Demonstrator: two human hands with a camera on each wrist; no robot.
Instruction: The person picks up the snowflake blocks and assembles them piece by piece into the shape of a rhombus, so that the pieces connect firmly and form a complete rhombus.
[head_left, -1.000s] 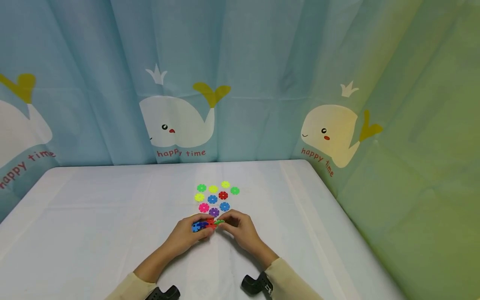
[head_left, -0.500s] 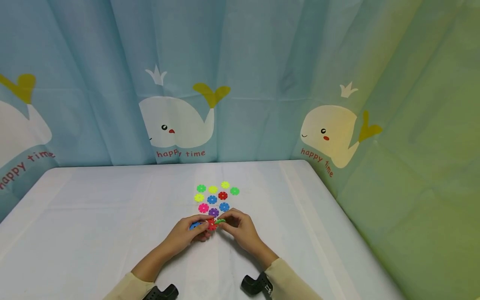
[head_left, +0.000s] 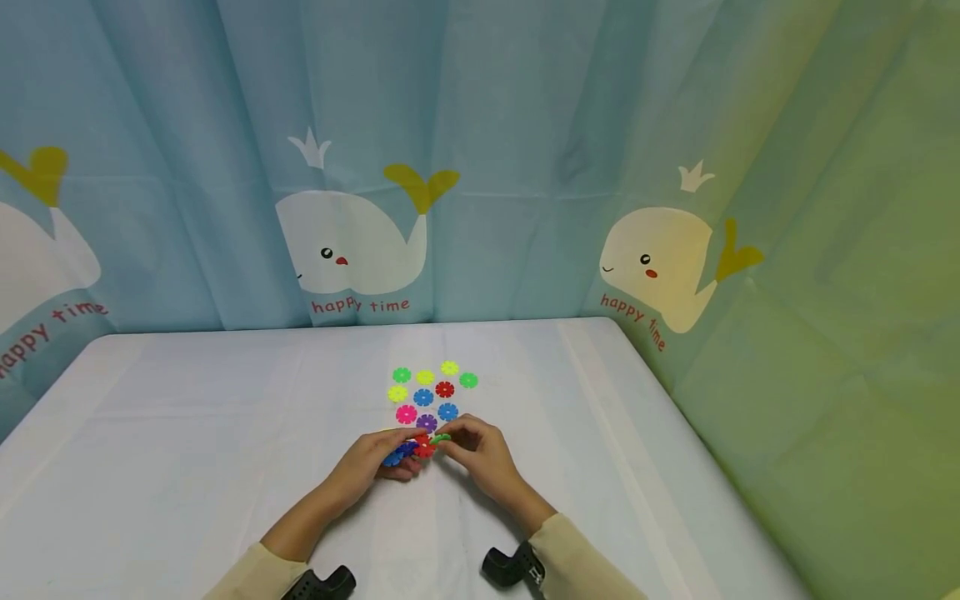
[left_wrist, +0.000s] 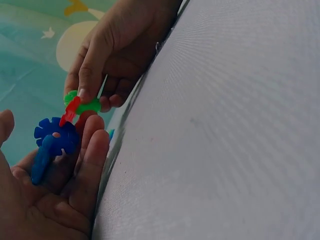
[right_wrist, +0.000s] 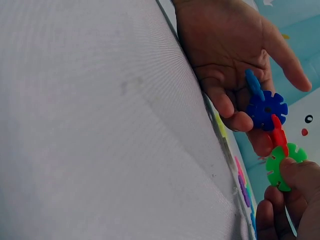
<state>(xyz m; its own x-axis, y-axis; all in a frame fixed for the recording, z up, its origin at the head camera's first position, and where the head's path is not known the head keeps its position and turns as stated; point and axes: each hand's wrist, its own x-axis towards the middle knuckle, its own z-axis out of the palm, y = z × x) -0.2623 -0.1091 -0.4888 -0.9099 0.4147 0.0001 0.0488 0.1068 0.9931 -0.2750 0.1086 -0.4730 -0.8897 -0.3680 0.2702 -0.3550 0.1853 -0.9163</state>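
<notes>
A short chain of notched plastic snowflake discs spans both hands: a light blue disc (left_wrist: 42, 160), a dark blue disc (right_wrist: 262, 119), a red disc (head_left: 424, 448) and a green disc (right_wrist: 275, 175). My right hand (head_left: 480, 454) pinches the green disc between thumb and fingers at the chain's right end. Under the blue end lies my left hand (left_wrist: 60, 207), palm up in its wrist view, with the chain resting against its fingers and its thumb held away. The red disc joins the dark blue and green ones edgewise.
Several loose snowflake discs lie flat on the white table just beyond the hands, among them a purple disc (head_left: 427, 422), a pink disc (head_left: 406, 414) and a dark red disc (head_left: 445, 389). A whale-print curtain (head_left: 517, 258) hangs behind the table (head_left: 225, 417).
My left thumb has come off the chain, and the blue discs show more fully than half a second ago. The right hand keeps its pinch on the green disc, almost in place.
</notes>
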